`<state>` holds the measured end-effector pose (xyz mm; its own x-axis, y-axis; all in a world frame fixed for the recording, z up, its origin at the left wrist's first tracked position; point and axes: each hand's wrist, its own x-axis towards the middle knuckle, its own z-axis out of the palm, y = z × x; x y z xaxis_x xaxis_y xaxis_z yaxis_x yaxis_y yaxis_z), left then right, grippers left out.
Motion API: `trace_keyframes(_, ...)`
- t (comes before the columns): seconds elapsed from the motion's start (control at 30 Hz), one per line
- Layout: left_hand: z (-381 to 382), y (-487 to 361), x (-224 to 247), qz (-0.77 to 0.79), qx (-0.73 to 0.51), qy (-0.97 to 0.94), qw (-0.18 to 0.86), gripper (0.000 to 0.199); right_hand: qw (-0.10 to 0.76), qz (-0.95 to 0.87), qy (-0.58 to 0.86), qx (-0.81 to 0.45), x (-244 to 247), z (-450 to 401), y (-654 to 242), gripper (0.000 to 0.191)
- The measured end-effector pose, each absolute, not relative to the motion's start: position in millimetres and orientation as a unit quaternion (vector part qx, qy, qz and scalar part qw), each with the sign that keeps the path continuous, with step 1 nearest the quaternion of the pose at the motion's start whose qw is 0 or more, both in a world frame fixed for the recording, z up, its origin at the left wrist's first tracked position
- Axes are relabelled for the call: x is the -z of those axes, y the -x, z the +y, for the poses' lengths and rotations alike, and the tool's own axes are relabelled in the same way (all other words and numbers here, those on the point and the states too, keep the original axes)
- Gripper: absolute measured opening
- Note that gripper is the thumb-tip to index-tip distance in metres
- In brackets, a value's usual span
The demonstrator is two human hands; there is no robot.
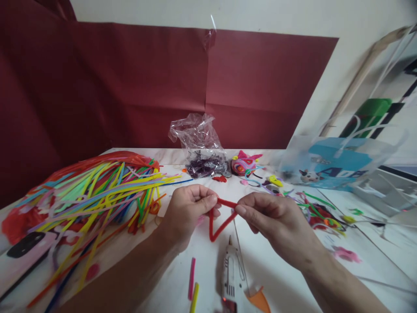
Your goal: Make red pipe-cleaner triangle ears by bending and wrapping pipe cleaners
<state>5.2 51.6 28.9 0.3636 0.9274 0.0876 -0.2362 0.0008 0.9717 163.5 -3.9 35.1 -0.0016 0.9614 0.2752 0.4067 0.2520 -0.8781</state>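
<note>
A red pipe cleaner (219,232), bent into a triangle with one point facing down, hangs between my two hands above the white table. My left hand (185,213) pinches its upper left corner between thumb and fingers. At the upper right corner, the thumb and forefinger of my right hand (273,221) are closed on it. Just below the triangle lies a white glue gun (232,271), its nozzle pointing away from me and a wire stand beside it. To its left are a magenta stick (192,278) and a yellow stick (194,298).
A large bundle of coloured pipe cleaners (107,191) spreads over the left side, near a phone (28,256). Behind my hands stand a clear plastic bag (197,134) with dark pieces and a colourful pipe-cleaner figure (244,164). Scraps (322,217) and a printed bag (339,163) are right.
</note>
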Motion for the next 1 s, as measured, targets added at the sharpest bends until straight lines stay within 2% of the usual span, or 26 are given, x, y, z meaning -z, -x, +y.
trace_keyframes(0.17, 54, -5, -32, 0.319, -0.44, -0.547, 0.637, 0.015, 0.458, -0.64, 0.53, -0.315, -36, 0, -167, 0.031)
trace_keyframes(0.23, 53, -5, -35, 0.33, -0.442, -0.574, 0.606, 0.017, 0.447, -0.642, 0.525, -0.336, -36, 2, -169, 0.033)
trace_keyframes(0.4, 48, -5, -36, 0.347, -0.4, -0.669, 0.522, 0.006, 0.417, -0.644, 0.528, -0.364, -34, 5, -170, 0.038)
trace_keyframes(0.7, 53, -2, -33, 0.367, -0.409, -0.668, 0.502, 0.01, 0.416, -0.616, 0.539, -0.396, -35, 9, -171, 0.03)
trace_keyframes(0.9, 47, -4, -31, 0.335, -0.357, -0.78, 0.391, 0.009, 0.395, -0.641, 0.531, -0.389, -34, 9, -173, 0.021)
trace_keyframes(1.0, 45, -6, -30, 0.333, -0.359, -0.78, 0.39, 0.01, 0.376, -0.651, 0.525, -0.399, -32, 8, -172, 0.02)
